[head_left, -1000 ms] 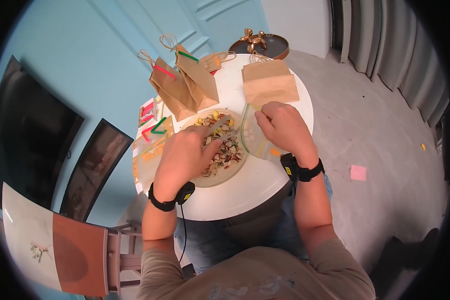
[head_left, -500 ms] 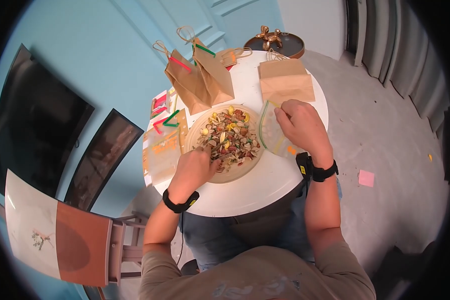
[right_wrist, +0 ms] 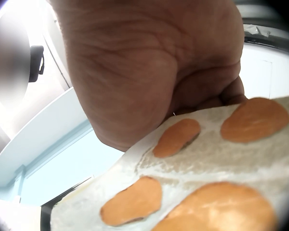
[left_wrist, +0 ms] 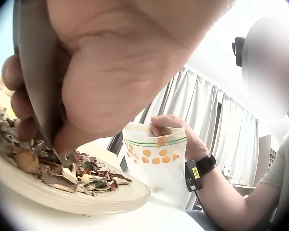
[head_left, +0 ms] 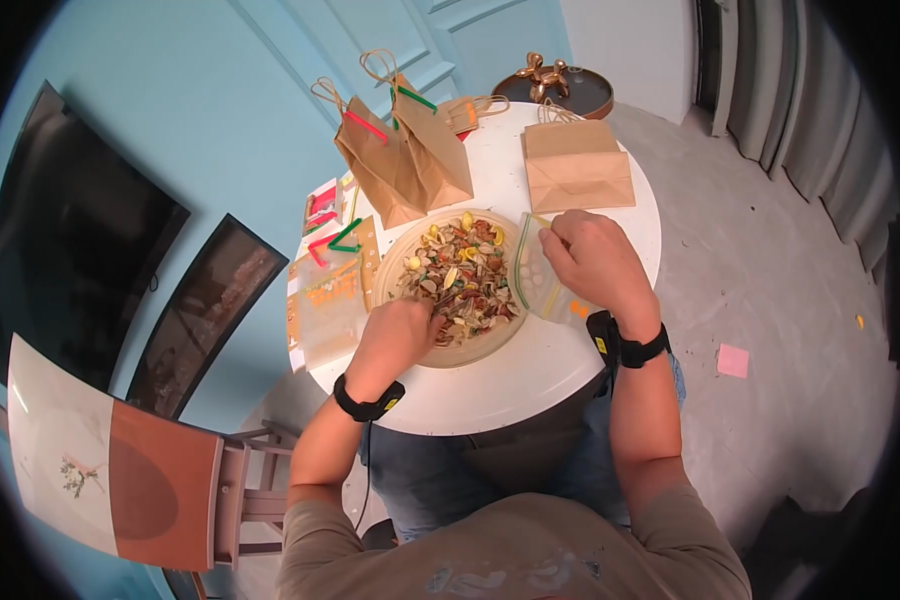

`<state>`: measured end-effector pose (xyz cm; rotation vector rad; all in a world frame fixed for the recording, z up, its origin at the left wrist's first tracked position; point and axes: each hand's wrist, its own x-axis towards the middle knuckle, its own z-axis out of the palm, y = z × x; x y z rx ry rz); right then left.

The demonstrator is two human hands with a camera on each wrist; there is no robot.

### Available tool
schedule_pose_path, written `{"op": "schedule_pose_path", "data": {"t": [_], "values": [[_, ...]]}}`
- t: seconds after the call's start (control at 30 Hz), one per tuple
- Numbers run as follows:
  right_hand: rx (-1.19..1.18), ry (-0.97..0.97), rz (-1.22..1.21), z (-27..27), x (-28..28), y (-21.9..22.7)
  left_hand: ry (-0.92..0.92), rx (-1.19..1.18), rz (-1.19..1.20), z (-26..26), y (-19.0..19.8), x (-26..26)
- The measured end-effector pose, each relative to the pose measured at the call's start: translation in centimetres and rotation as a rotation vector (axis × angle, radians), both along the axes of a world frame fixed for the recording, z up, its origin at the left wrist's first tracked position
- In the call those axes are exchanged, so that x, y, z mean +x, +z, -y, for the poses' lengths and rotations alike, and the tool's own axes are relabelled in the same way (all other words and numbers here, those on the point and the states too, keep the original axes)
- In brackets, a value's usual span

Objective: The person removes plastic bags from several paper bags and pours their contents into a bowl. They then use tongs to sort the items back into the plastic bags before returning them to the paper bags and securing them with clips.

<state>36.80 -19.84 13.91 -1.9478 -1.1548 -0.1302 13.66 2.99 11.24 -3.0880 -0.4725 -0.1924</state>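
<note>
In the head view, my left hand (head_left: 398,335) is low over the near left part of a round pale plate (head_left: 478,354) heaped with potpourri (head_left: 460,275). It grips metal tongs (left_wrist: 36,62), whose curved arm shows in the left wrist view with the lower end down among the dried pieces. My right hand (head_left: 600,255) pinches the top edge of a zip bag (left_wrist: 156,159), clear with orange dots and a green seal line. The bag stands upright beside the plate, its mouth towards the potpourri. Close up in the right wrist view, its dotted side fills the lower part.
Two tall kraft paper bags (head_left: 420,150) with handles stand behind the plate, and another paper bag (head_left: 580,175) lies at the back right. Another zip bag (head_left: 332,310) lies at the table's left, near red and green strips (head_left: 345,236). A white round table (head_left: 570,360) carries everything.
My left hand has come down from over the potpourri to its near left side, bringing the tongs into it. The right hand keeps its hold on the bag. The head view has shifted slightly.
</note>
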Motion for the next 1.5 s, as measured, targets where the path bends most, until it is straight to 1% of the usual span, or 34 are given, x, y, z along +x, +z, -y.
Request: {"op": "schedule_pose_path", "data": {"t": [0.17, 0.3, 0.4, 0.5, 0.6, 0.7, 0.8, 0.9, 1.0, 1.13, 1.2, 1.33, 1.5], "values": [[0.012, 0.035, 0.033, -0.7, -0.4, -0.6, -0.009, -0.016, 0.021, 0.1, 0.5, -0.3], [-0.005, 0.054, 0.043, -0.9, -0.7, -0.4, 0.058, 0.001, -0.004, 0.5, 2.2, -0.8], [-0.011, 0.054, 0.049, -0.9, -0.9, -0.4, 0.064, -0.039, 0.037, 0.5, 3.7, -1.3], [-0.008, 0.056, 0.059, -1.1, -0.9, -0.5, 0.012, -0.06, 0.116, 1.3, 5.7, -1.3], [-0.004, 0.062, 0.063, -1.4, -1.0, -0.8, -0.112, -0.148, 0.261, 3.2, 7.3, -0.3], [-0.013, 0.066, 0.067, -1.6, -1.2, -0.7, -0.122, -0.173, 0.225, 4.7, 8.0, 0.8], [-0.009, 0.057, 0.077, -1.4, -1.1, -0.7, -0.071, -0.212, 0.239, 4.1, 7.9, 1.0], [0.021, 0.053, 0.074, -1.0, -0.8, -0.8, 0.021, -0.177, 0.146, 1.7, 8.0, 0.4], [0.025, 0.046, 0.053, -0.6, -0.6, -0.6, 0.116, -0.138, 0.057, -2.4, 6.0, -0.5], [0.008, 0.037, 0.033, -0.4, -0.6, -0.5, 0.118, -0.164, -0.006, -5.3, 4.2, -1.0], [0.004, 0.036, 0.032, -0.4, -0.6, -0.4, 0.133, -0.203, -0.052, -5.5, 4.0, -0.5], [-0.007, 0.043, 0.034, -0.4, -0.8, -0.4, 0.145, -0.151, -0.106, -6.1, 2.4, 0.4], [-0.009, 0.043, 0.055, -0.7, -0.5, -0.7, 0.142, -0.136, -0.145, -5.3, 2.8, 0.2]]}}
